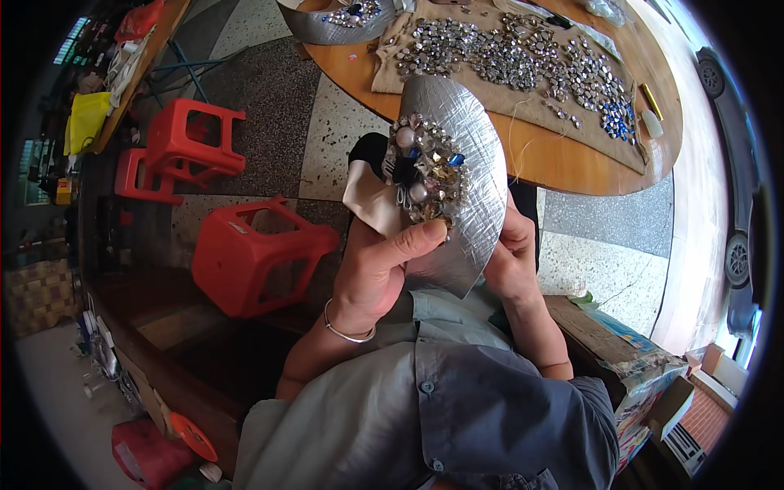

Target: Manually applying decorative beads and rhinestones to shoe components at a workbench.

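Note:
A curved silver piece (478, 155) with a textured, shiny face, like a shoe upper, is held up in front of me. A cluster of clear, blue and pearly stones (425, 175) covers its left part. My left hand (376, 273) grips its lower left, thumb pressed on the cluster's bottom edge and fingers hidden behind. Cream fabric (371, 200) shows beside that hand. At the piece's lower right edge, my right hand (514, 249) is closed with curled fingers, partly hidden by the silver. Whatever it pinches cannot be made out. A thin thread rises near it.
Ahead is a round wooden table (539, 155) bearing a brown cloth (506, 102) strewn with loose rhinestones (506, 61). Another silver piece (335, 28) with stones lies at its left edge. Red plastic stools (237, 261) stand on the left; a cardboard box (604, 335) sits at my right.

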Tool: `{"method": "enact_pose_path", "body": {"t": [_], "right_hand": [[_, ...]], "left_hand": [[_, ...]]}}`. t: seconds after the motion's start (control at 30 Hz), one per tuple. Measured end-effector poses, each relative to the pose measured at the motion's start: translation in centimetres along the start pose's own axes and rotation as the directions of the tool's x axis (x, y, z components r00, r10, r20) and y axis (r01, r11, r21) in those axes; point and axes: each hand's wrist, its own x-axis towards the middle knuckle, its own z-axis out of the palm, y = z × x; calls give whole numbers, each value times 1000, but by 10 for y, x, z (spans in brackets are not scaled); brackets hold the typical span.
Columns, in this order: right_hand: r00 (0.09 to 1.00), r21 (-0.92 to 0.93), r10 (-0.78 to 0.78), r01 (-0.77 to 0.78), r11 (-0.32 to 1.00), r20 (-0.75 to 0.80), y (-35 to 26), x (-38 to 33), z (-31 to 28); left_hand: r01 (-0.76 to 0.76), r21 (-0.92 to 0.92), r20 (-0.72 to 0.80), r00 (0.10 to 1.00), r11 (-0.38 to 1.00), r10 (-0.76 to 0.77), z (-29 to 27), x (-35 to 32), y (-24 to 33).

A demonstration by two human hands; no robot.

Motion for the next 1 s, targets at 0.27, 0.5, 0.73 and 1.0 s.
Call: {"method": "enact_pose_path", "body": {"t": [0.27,0.5,0.73,1.0], "right_hand": [[995,-47,-32,27,999,-97,5,-5,6],[966,7,102,-103,995,-237,5,-13,12],[976,114,155,-139,984,-151,9,-13,4],[975,454,197,-129,882,-105,1,-5,13]], "left_hand": [[-22,48,24,999,999,21,-4,4,-5],[-49,87,59,997,995,44,-1,3,-4],[37,9,7,999,999,-37,-4,4,-3],[-45,116,70,997,992,37,-10,7,-10]]}}
